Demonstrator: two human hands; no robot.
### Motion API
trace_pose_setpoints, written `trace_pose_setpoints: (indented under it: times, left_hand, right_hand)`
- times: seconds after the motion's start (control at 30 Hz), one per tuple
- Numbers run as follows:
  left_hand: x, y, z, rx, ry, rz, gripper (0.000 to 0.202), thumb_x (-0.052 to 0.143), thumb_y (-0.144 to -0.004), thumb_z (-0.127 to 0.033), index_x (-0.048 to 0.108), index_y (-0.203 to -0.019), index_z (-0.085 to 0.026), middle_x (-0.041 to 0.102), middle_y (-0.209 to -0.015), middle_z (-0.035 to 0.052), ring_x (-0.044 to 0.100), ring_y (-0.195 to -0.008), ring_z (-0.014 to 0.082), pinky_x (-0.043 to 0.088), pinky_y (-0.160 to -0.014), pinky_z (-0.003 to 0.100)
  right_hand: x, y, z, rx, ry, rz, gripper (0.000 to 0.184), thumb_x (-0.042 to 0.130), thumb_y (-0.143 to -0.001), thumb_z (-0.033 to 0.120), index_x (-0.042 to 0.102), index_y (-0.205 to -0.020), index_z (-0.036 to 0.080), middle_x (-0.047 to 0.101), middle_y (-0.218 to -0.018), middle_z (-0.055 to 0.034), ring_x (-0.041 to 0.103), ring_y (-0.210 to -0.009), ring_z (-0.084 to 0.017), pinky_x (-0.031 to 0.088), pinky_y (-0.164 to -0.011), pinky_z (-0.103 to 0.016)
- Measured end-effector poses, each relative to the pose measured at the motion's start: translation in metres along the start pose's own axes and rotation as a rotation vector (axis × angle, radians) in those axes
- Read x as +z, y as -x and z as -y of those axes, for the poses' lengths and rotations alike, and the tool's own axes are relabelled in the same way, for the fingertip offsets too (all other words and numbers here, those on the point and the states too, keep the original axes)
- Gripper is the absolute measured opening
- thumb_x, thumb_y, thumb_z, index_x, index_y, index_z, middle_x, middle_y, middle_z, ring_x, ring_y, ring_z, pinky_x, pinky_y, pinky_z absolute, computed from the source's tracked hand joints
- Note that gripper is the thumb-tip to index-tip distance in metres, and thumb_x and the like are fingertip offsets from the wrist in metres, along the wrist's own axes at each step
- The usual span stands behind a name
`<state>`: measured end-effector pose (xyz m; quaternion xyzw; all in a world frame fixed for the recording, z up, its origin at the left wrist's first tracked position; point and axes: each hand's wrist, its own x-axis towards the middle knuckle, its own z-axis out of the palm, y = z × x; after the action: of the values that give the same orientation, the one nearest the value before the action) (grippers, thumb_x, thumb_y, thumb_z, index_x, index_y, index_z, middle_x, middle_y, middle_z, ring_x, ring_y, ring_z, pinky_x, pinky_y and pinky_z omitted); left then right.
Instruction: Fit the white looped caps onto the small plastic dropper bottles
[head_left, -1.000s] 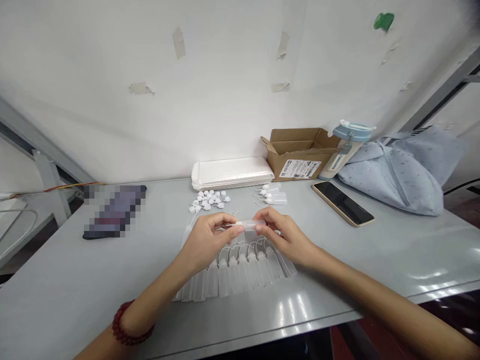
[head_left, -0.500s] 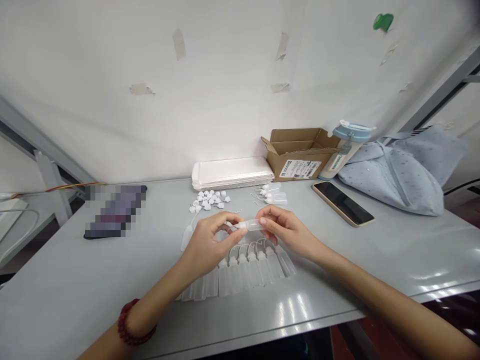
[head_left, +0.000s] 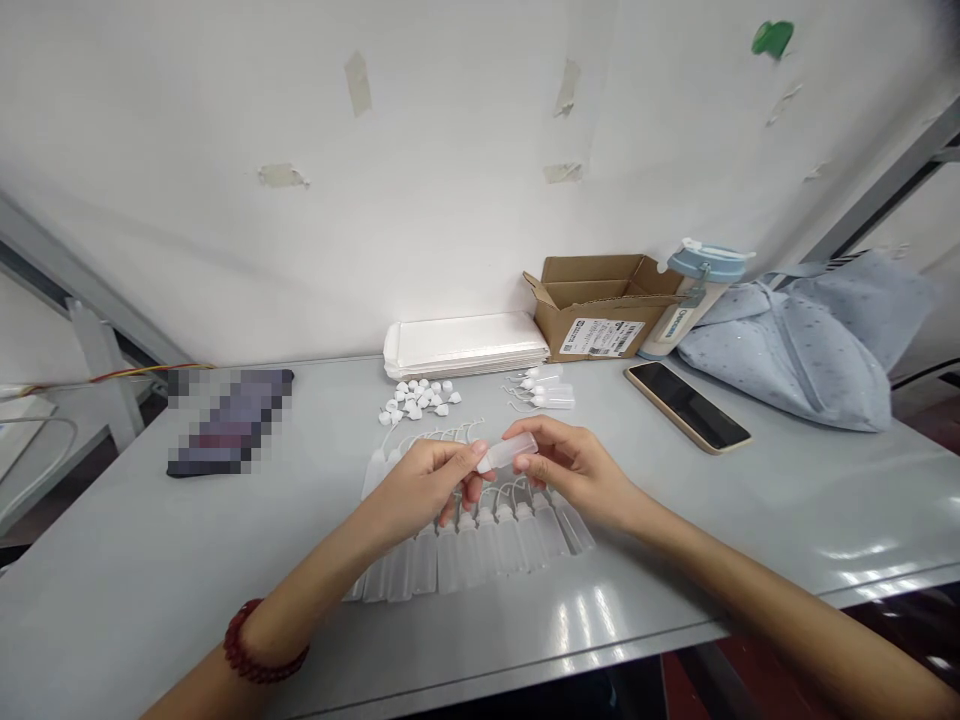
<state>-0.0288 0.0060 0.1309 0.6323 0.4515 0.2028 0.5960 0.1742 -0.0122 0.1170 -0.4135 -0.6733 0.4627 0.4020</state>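
Observation:
A small translucent squeeze bottle [head_left: 510, 452] lies tilted between my hands above the table. My left hand [head_left: 442, 475] pinches its neck end, and the thumb and fingers hide most of the cap there. At the other end, my right hand [head_left: 566, 462] grips the bottle's body between thumb and fingers. Below them a row of similar bottles [head_left: 469, 558] with thin white cords at their necks lies on the table. More of these corded bottles, partly covered by my left hand, lie behind it. Loose white caps [head_left: 418, 398] sit in a cluster farther back.
Several small bottles [head_left: 553, 397] lie near an open cardboard box [head_left: 592, 310] and a stack of white flat cartons [head_left: 465, 345]. Rightward are a phone [head_left: 688, 405], a blue-lidded cup [head_left: 690, 300] and a pale blue bag [head_left: 795, 350]. A blurred dark item [head_left: 232, 422] lies left.
My left fingers have rolled around the bottle's neck, with the thumb now on top. The bottle has tilted, its base end rising. My right hand keeps its hold.

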Motion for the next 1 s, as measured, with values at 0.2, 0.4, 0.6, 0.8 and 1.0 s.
trace_pose_setpoints:
  times: [0.2,0.4,0.6,0.8,1.0]
  left_hand:
    - [0.001,0.000,0.002,0.028,0.067,0.058,0.045,0.047,-0.086,-0.054,0.063,-0.070,-0.014,0.046,-0.054,-0.0043,0.038,-0.042,0.0061,0.032,-0.043,0.020]
    - [0.008,0.002,0.002,0.193,-0.180,-0.086,0.042,0.047,-0.088,-0.045,0.057,-0.060,-0.015,0.047,-0.054,-0.0029,0.040,-0.049,0.0090,0.032,-0.047,0.022]
    - [0.013,0.004,0.008,0.660,-0.685,-0.293,0.033,0.044,-0.092,-0.027,0.050,-0.061,-0.017,0.042,-0.054,-0.0031,0.037,-0.052,0.0106,0.031,-0.052,0.024]
    - [0.010,0.002,0.018,0.962,-0.983,-0.398,0.015,0.044,-0.092,-0.015,0.059,-0.094,-0.014,0.058,-0.067,0.0028,0.045,-0.060,0.0144,0.038,-0.056,0.027]
    - [0.009,-0.001,0.021,1.035,-1.093,-0.422,0.017,0.047,-0.090,-0.012,0.057,-0.104,-0.011,0.064,-0.074,0.0061,0.052,-0.065,0.0171,0.044,-0.061,0.030]
  right_hand:
    - [-0.001,-0.001,0.000,0.002,-0.038,0.007,0.018,0.055,-0.085,0.029,0.058,-0.099,0.018,0.051,-0.065,0.0034,0.050,-0.057,-0.010,0.041,-0.054,-0.023]
    - [-0.002,0.000,0.000,0.025,0.057,0.003,0.025,0.047,-0.089,0.038,0.057,-0.085,0.015,0.050,-0.056,0.0033,0.047,-0.051,-0.011,0.036,-0.051,-0.024]
    - [-0.004,-0.001,-0.001,0.083,0.007,0.031,0.033,0.050,-0.087,0.047,0.054,-0.074,0.017,0.044,-0.050,0.0047,0.043,-0.048,-0.011,0.032,-0.050,-0.025]
    - [-0.005,-0.001,-0.003,0.098,-0.018,0.041,0.034,0.051,-0.086,0.049,0.055,-0.073,0.017,0.042,-0.049,0.0051,0.039,-0.047,-0.011,0.029,-0.048,-0.025]
    - [-0.006,-0.003,-0.001,0.121,-0.045,0.043,0.033,0.053,-0.085,0.048,0.057,-0.076,0.016,0.041,-0.051,0.0052,0.038,-0.048,-0.010,0.030,-0.048,-0.024]
